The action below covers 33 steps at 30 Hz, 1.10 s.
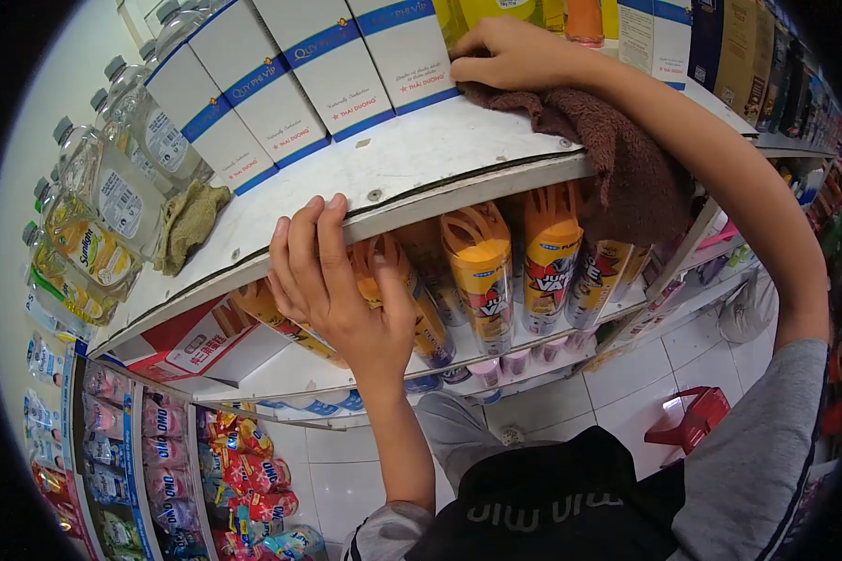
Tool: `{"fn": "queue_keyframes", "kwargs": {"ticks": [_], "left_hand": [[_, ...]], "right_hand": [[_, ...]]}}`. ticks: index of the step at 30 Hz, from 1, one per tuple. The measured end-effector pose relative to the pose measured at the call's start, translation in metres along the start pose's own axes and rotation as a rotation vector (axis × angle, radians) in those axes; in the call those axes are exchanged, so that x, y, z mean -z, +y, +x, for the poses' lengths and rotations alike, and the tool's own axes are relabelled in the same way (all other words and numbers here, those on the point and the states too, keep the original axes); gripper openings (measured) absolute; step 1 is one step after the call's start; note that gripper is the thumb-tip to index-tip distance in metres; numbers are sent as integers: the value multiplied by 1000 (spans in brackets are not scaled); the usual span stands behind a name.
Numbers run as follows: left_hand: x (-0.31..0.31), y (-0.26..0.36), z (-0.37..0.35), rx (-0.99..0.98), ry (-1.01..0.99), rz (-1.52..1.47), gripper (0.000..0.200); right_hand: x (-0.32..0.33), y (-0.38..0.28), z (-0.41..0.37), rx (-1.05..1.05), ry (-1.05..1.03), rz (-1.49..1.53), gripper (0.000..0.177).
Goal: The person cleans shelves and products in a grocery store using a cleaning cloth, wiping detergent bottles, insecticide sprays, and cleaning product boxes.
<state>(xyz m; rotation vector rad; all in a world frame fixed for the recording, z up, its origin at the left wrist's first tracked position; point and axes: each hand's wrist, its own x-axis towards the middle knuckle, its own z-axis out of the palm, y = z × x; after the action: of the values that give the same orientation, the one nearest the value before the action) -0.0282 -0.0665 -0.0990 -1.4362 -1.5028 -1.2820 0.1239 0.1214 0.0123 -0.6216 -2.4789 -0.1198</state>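
Observation:
My left hand (341, 290) rests on the front edge of a white shelf (421, 159), its fingers apart and the fingertips on the top surface. On that shelf my right hand (510, 56) is closed over one end of a brown cloth (617, 154), beside the rightmost of several white-and-blue boxes (407, 56). Its curled fingers come up against the box's side; their tips are partly hidden. The rest of the cloth hangs over the shelf edge. A crumpled olive-green cloth (192, 224) lies farther left on the shelf.
Clear bottles (117, 201) and a yellow Sunlight bottle (89, 248) line the left end. Orange-capped cans (477, 280) stand on the shelf below. Detergent packs (253, 458) fill the lower left racks. A red plastic stool (688, 425) stands on the tiled floor.

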Motion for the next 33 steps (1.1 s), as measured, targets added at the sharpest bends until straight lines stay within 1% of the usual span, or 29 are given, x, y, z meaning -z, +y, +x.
{"fn": "queue_keyframes", "kwargs": {"ticks": [2, 5, 11, 20, 25, 26, 27, 30, 31, 33], "left_hand": [[0, 0, 0, -4, 2, 1, 50], [0, -1, 0, -11, 3, -5, 51], [0, -2, 0, -17, -1, -4, 53], [0, -4, -1, -7, -7, -8, 55], [0, -3, -1, -19, 4, 4, 54], [1, -2, 0, -18, 6, 3, 54], [1, -1, 0, -16, 6, -8, 54], [3, 1, 3, -55, 11, -14, 53], [5, 2, 3, -54, 0, -16, 53], [6, 2, 3, -56, -11, 4, 53]], "right_hand": [[2, 0, 0, 9, -30, -2, 32], [0, 4, 1, 46, -5, -5, 33], [4, -1, -1, 16, -30, 67, 34], [5, -1, -1, 29, -21, 72, 35], [2, -1, 0, -45, -65, 103, 41], [3, -1, 0, -74, -77, 93, 43], [9, -7, 0, -158, -140, 83, 48], [22, -3, -5, -274, -11, 5, 49], [31, 2, -8, -224, 95, -105, 52], [61, 4, -21, -286, 306, -412, 46]]}}
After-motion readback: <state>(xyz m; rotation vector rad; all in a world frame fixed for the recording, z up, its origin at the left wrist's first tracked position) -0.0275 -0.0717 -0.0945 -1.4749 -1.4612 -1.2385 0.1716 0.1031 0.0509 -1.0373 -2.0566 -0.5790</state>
